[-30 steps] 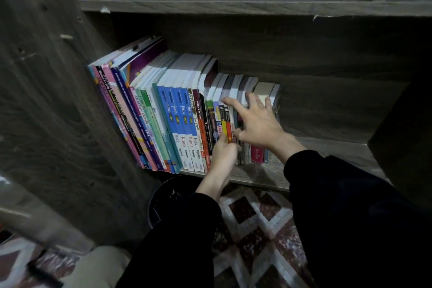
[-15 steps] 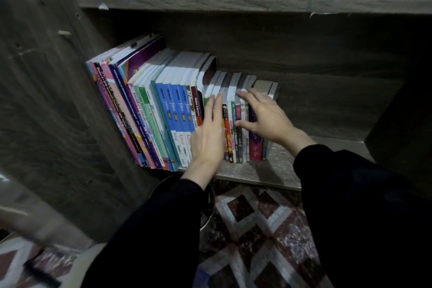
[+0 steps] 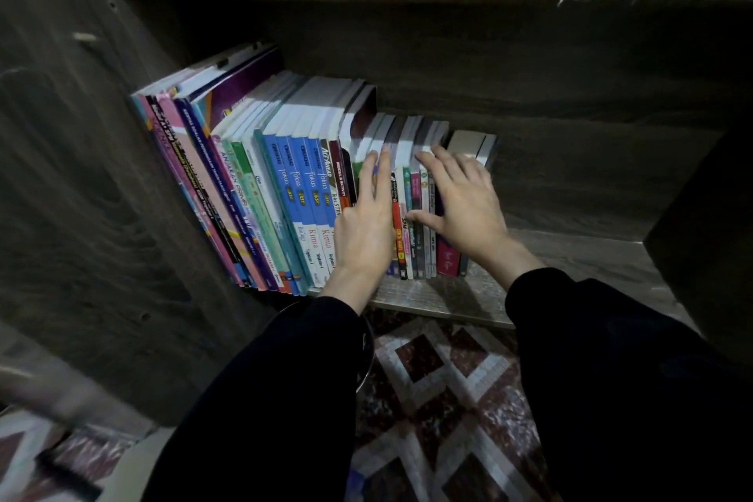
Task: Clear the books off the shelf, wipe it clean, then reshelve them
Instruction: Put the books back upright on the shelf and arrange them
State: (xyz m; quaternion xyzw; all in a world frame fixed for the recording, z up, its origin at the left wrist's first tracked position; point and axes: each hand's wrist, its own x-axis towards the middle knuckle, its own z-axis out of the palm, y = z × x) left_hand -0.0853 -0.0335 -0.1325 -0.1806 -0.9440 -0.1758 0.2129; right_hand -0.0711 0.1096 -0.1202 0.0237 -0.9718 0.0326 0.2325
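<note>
Books point(image 3: 293, 183) stand on the shelf point(image 3: 448, 293). Left hand point(image 3: 362, 228) presses them, fingers point(image 3: 381, 175) straight. Right hand point(image 3: 468, 208) fingers curl over some tops.

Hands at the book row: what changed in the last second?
The left hand rose from the spine bottoms and now lies flat against the small books. The right hand dropped from the air onto their tops, fingers hooked over, thumb on the spines. All books and the shelf stayed put.
</note>
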